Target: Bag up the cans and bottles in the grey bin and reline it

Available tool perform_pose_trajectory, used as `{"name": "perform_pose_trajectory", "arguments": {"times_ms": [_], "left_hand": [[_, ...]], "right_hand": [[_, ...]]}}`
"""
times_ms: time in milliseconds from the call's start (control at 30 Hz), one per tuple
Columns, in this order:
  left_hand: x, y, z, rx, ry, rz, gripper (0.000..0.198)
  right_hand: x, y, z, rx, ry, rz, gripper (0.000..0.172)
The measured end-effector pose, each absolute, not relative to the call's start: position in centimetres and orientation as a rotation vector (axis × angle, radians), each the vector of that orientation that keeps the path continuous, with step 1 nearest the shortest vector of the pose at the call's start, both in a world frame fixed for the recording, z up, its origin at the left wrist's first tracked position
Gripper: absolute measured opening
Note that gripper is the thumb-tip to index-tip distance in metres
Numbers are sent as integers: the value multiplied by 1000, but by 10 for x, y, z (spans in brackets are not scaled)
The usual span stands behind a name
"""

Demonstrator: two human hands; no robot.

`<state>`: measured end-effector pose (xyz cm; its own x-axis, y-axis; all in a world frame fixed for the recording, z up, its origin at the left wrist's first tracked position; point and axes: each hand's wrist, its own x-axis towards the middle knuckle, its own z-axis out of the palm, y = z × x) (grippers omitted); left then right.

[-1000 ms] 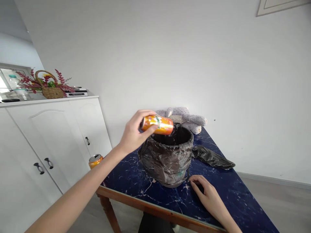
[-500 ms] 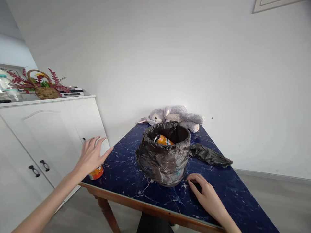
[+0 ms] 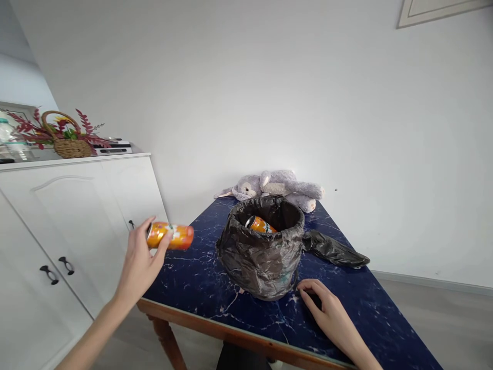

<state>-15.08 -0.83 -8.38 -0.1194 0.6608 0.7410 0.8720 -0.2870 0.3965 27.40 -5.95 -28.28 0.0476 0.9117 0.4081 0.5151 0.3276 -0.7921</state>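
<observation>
My left hand (image 3: pixel 140 257) is closed around an orange drink can (image 3: pixel 181 237), held on its side above the table's left edge; the can is slightly blurred. Near the middle of the table stands a bin lined with a black plastic bag (image 3: pixel 262 264). A second orange can (image 3: pixel 261 224) leans inside it, its top end showing at the rim. My right hand (image 3: pixel 323 306) rests on the tabletop close to the bin's lower right side, fingers curled and thumb tip near them. Whether anything is pinched there is hidden.
The table (image 3: pixel 200 288) has a blue marbled top. A grey plush rabbit (image 3: pixel 277 186) lies at its far end, by the wall. Right of the bin is a crumpled black plastic bag (image 3: pixel 335 249). A white cabinet (image 3: pixel 77 205) to the left bears a flower basket (image 3: pixel 73 146).
My left hand, which was open over the can at the table's left edge, has taken hold of it, lifted it and tipped it sideways. My right hand has stayed in place.
</observation>
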Motion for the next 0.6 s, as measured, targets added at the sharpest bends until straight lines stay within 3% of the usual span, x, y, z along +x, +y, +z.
{"name": "perform_pose_trajectory", "arguments": {"times_ms": [100, 167, 333, 467, 600], "left_hand": [[-87, -17, -49, -2115, -1490, -1740, 64], [-47, -13, -33, -2297, -1299, -1794, 61], [18, 25, -23, -2588, -1085, -1597, 58], [23, 39, -31, -2756, -1310, -1315, 60], [1, 33, -40, -2726, -1533, -1351, 65]], "right_hand": [[274, -59, -283, -1317, -1608, 514, 28], [274, -57, -283, -1305, -1608, 521, 28], [273, -56, -282, -1294, -1604, 526, 28], [274, -57, -280, -1286, -1604, 521, 27], [273, -57, -279, -1276, -1594, 513, 26]]}}
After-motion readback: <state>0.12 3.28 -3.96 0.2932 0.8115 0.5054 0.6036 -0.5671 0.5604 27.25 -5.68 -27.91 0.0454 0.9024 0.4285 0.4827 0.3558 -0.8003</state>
